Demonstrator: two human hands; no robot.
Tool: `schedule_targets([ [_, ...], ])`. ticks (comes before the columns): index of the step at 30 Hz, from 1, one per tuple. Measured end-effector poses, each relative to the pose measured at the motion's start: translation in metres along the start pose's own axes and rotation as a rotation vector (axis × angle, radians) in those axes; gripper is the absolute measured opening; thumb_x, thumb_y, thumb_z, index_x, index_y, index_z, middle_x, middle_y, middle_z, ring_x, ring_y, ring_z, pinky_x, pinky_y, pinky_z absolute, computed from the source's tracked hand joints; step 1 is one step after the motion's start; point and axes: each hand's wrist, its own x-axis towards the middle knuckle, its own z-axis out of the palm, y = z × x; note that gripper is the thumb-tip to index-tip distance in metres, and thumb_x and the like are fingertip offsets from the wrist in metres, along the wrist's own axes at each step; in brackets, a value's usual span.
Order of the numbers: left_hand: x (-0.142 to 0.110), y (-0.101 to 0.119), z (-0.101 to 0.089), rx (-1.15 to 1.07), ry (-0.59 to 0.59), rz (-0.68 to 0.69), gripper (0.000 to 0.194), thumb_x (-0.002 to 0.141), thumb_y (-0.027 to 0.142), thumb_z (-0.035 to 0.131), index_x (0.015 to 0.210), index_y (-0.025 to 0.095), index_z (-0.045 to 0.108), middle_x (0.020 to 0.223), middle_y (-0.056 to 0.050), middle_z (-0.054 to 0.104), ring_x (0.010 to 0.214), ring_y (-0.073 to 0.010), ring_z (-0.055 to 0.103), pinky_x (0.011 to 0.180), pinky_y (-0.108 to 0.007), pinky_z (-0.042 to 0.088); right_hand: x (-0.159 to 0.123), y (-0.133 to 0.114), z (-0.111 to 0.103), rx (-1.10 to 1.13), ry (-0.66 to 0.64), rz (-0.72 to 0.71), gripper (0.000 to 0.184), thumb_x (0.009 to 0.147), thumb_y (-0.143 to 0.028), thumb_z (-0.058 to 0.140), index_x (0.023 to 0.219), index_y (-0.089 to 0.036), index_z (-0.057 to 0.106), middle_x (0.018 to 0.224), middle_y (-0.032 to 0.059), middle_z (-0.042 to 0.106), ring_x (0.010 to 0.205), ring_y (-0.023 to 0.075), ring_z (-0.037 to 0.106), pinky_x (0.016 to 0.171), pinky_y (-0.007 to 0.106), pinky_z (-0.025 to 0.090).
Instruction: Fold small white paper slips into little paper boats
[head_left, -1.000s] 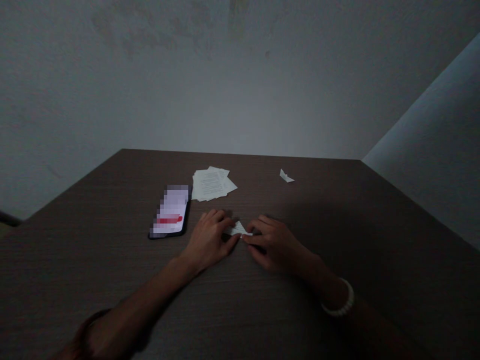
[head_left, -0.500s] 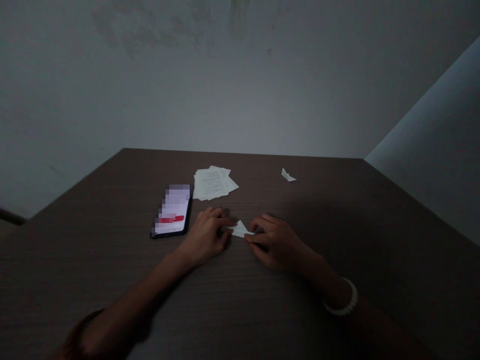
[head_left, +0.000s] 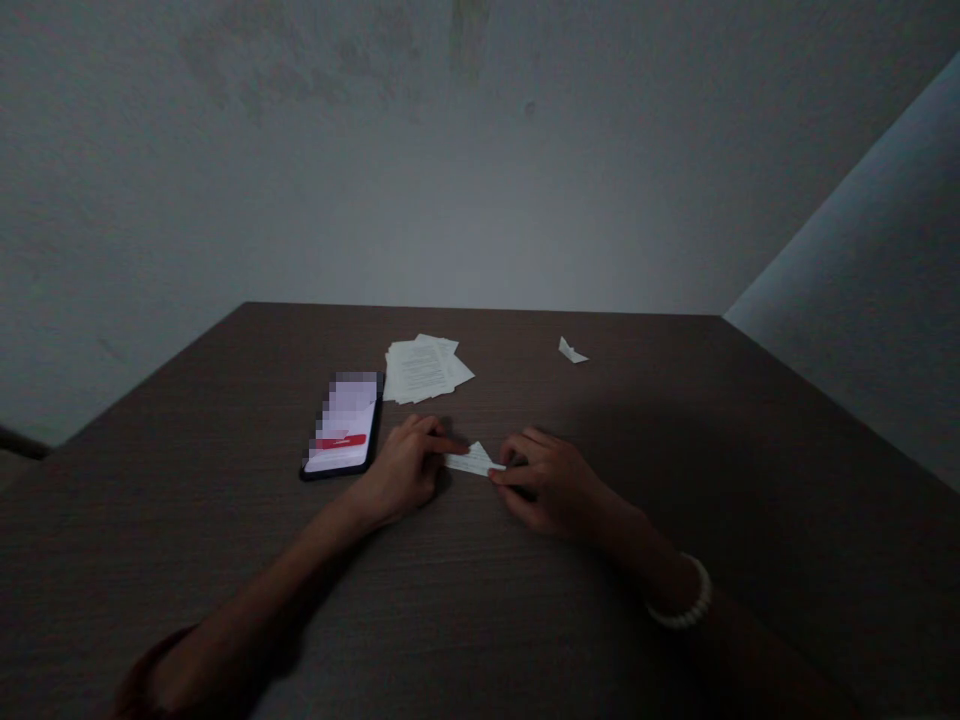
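A small piece of white folded paper [head_left: 472, 461] lies on the table between my hands, with a triangular peak above a flat strip along its lower edge. My left hand [head_left: 403, 468] holds its left end, index finger stretched along the upper side and the thumb partly hidden by the hand. At the right corner, the thumb and fingers of my right hand [head_left: 551, 484] are closed on the paper. Part of that corner is covered by the fingertips. A pale beaded bracelet [head_left: 694, 598] circles my right wrist.
On the dark wooden table [head_left: 480, 620], a phone [head_left: 346, 430] with a lit screen lies left of my left hand. Behind it is a loose pile of printed paper sheets [head_left: 421, 370]. A small folded paper boat [head_left: 573, 351] sits farther back right. A wall [head_left: 480, 200] stands behind the table.
My left thumb has drawn back left from the paper's front edge, showing more of its lower left strip. The right hand keeps its grip almost unmoved. The view has shifted slightly.
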Motion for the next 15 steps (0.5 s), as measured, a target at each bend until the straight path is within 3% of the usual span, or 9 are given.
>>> schedule_targets([
  [9, -0.003, 0.003, -0.004, -0.047, 0.029, -0.03, 0.038, 0.074, 0.002, 0.052, 0.099, 0.021, 0.075, 0.098, -0.007, 0.06, 0.097, -0.0239, 0.054, 0.088, -0.042, 0.046, 0.001, -0.001, -0.001, 0.007, 0.006, 0.018, 0.016, 0.086, -0.02, 0.059, 0.094, -0.022, 0.073, 0.093, 0.0057, 0.061, 0.087, 0.0187, 0.052, 0.072, 0.031, 0.042],
  [13, -0.005, 0.01, -0.002, 0.02, 0.073, -0.014, 0.016, 0.084, 0.023, 0.062, 0.093, 0.019, 0.074, 0.093, -0.008, 0.06, 0.094, -0.0255, 0.054, 0.082, -0.041, 0.046, 0.002, 0.001, -0.002, -0.001, 0.014, 0.023, 0.016, 0.086, -0.019, 0.059, 0.094, -0.022, 0.072, 0.092, 0.0059, 0.062, 0.087, 0.019, 0.052, 0.073, 0.031, 0.042],
  [15, -0.005, 0.012, -0.001, 0.034, 0.095, 0.0, 0.017, 0.084, 0.029, 0.065, 0.094, 0.018, 0.072, 0.095, -0.008, 0.061, 0.094, -0.0257, 0.054, 0.082, -0.041, 0.046, 0.002, 0.001, -0.002, -0.004, 0.016, 0.03, 0.015, 0.086, -0.02, 0.059, 0.093, -0.021, 0.072, 0.093, 0.006, 0.062, 0.088, 0.0192, 0.052, 0.074, 0.031, 0.042],
])
